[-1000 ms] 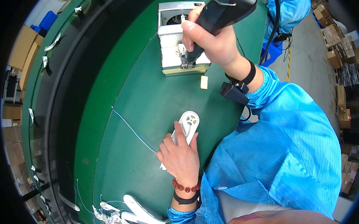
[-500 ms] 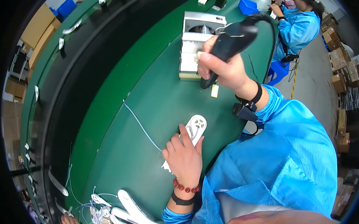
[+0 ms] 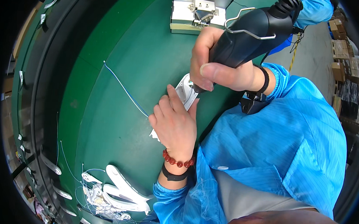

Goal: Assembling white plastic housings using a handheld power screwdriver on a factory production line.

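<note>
My right hand (image 3: 233,76) is wrapped round a black electric screwdriver (image 3: 246,39) with a wire hanging loop. The tool points down, its tip at the far end of a slim white plastic housing (image 3: 191,101) on the green table; fingers and tool partly hide the contact. My left hand (image 3: 173,125) grips the housing against the table, thumb on the right side and index finger along the left. A blue and white wire (image 3: 126,91) runs away from under the left hand. White ends of the part stick out on the left below the fingers.
Beyond the screwdriver stands a grey machine with a metal fixture (image 3: 203,13). At the lower left lies a pile of white curved housings (image 3: 124,183) and tangled wires. A black conveyor belt (image 3: 40,86) with white parts curves along the left. A co-worker's blue sleeve (image 3: 316,10) shows at the upper right.
My right hand has brought the screwdriver down toward me, onto the far end of the housing. My left hand still holds the housing. The whole view has shifted, and the machine sits higher.
</note>
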Action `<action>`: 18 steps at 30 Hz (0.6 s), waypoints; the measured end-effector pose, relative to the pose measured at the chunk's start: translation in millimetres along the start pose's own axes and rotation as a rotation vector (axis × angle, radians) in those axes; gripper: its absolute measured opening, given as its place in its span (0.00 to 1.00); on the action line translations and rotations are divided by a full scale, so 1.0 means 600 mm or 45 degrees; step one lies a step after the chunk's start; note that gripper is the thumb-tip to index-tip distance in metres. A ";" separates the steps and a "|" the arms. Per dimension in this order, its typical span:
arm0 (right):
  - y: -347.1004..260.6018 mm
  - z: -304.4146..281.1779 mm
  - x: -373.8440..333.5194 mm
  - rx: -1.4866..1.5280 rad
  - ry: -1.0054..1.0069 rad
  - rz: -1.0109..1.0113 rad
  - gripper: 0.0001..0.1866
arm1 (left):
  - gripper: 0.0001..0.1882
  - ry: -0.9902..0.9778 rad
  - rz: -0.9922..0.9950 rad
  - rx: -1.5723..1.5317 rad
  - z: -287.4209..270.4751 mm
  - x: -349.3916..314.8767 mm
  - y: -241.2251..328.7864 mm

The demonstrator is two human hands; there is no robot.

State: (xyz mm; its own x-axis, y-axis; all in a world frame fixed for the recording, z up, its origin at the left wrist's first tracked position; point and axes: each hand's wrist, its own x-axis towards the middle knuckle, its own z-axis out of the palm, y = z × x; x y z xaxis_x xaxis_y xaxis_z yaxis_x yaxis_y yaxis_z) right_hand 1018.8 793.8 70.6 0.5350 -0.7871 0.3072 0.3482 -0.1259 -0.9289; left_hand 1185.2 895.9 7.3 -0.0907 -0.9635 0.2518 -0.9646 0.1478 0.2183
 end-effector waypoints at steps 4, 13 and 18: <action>0.000 -0.007 -0.003 -0.048 -0.016 0.057 0.10 | 0.36 -0.022 -0.013 -0.006 -0.003 0.001 0.002; 0.011 -0.007 -0.005 -0.101 -0.006 0.056 0.11 | 0.36 -0.036 -0.034 0.001 -0.005 0.004 0.003; 0.011 -0.007 -0.004 -0.130 -0.038 0.026 0.11 | 0.37 -0.051 -0.028 -0.002 -0.005 0.005 0.002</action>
State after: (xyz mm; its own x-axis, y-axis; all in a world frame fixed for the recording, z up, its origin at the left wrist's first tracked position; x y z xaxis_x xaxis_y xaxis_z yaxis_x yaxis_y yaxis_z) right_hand 1016.6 792.5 63.2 0.5645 -0.7717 0.2928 0.2577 -0.1723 -0.9508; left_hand 1184.3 894.0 11.4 -0.0794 -0.9747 0.2092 -0.9661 0.1270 0.2249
